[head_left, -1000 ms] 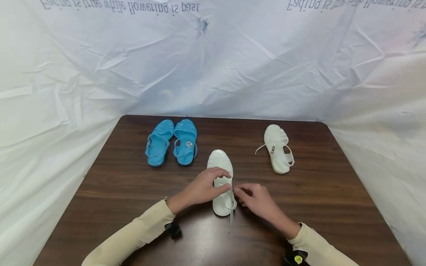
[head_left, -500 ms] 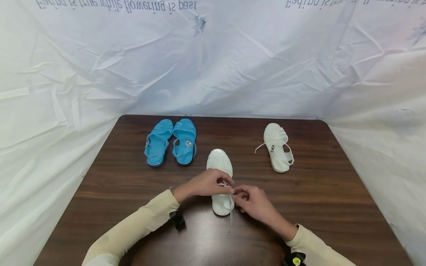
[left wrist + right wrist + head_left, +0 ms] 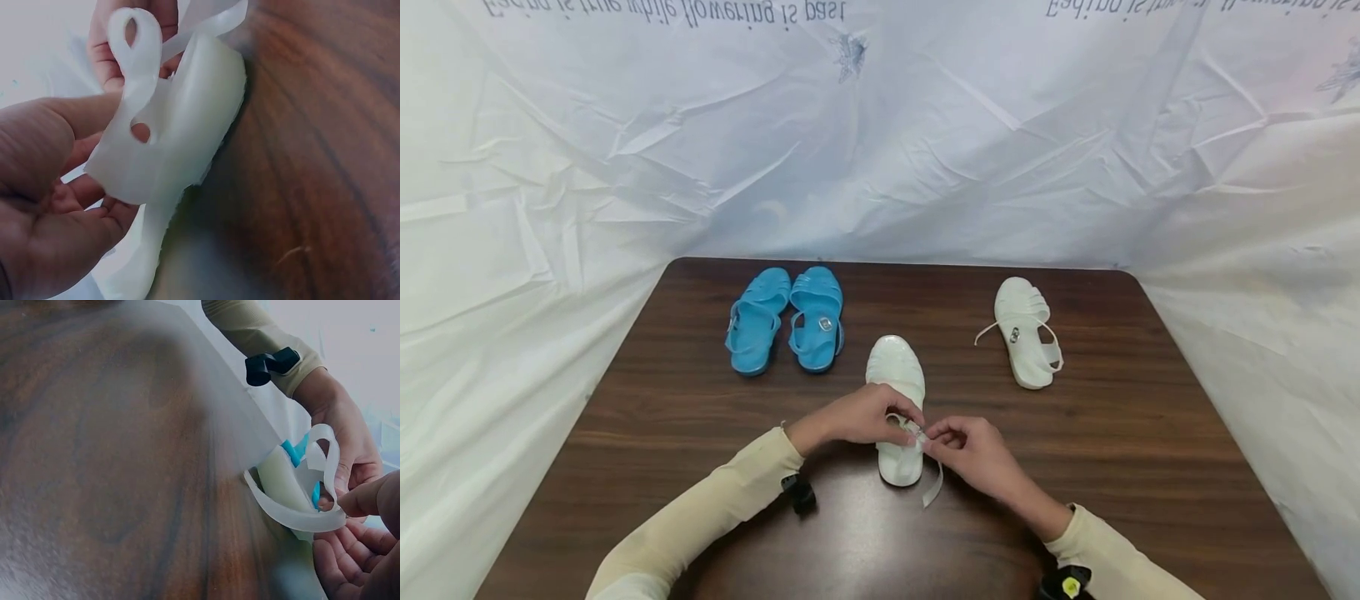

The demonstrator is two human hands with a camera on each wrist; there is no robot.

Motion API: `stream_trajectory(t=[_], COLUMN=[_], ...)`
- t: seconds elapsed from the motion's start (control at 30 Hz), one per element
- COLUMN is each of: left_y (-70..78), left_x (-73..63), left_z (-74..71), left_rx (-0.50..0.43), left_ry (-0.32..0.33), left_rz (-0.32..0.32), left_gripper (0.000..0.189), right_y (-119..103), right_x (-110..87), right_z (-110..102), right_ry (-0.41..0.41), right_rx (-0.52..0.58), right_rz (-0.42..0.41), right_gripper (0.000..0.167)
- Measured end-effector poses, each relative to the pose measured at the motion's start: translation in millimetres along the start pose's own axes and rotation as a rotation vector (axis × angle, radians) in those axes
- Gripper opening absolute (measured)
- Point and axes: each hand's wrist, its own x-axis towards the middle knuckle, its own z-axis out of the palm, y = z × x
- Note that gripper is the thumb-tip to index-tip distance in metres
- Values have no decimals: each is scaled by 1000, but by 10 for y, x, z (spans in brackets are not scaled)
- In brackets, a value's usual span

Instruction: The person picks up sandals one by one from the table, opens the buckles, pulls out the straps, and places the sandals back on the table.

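A white sandal [image 3: 895,362] lies on the table with its toe pointing away. My left hand [image 3: 868,414] reaches over its middle from the left and pinches the sandal's side near the buckle. From the right, my right hand [image 3: 973,450] pinches the thin ankle strap [image 3: 933,485], whose loose end curves down beside the heel. The strap makes a loop [image 3: 150,44] above the sandal in the left wrist view. In the right wrist view the strap [image 3: 287,515] runs into my right fingers [image 3: 340,556]. Fingers mostly hide the buckle.
A second white sandal [image 3: 1018,304] lies at the back right, its strap end sticking out to the left. Two blue sandals [image 3: 752,337] lie side by side at the back left of the brown wooden table [image 3: 1150,433]. White sheeting [image 3: 925,167] hangs around the table.
My left hand has come down and closer to my right hand at the buckle side. The strap's free end, earlier hanging straight, now bows out to the right.
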Motion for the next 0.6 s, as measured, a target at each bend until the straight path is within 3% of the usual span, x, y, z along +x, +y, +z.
stream_trajectory(t=[0.37,0.6], left_y=[-32,-57], left_x=[-15,-28], left_z=[86,120], left_rx=[-17,-123], left_ry=[96,142], left_rz=[-36,-56], left_gripper=[19,20], right_y=[14,-28], right_x=[54,107], right_z=[71,74], right_ry=[65,71], right_rx=[88,153], right_rz=[27,66], right_gripper=[6,11])
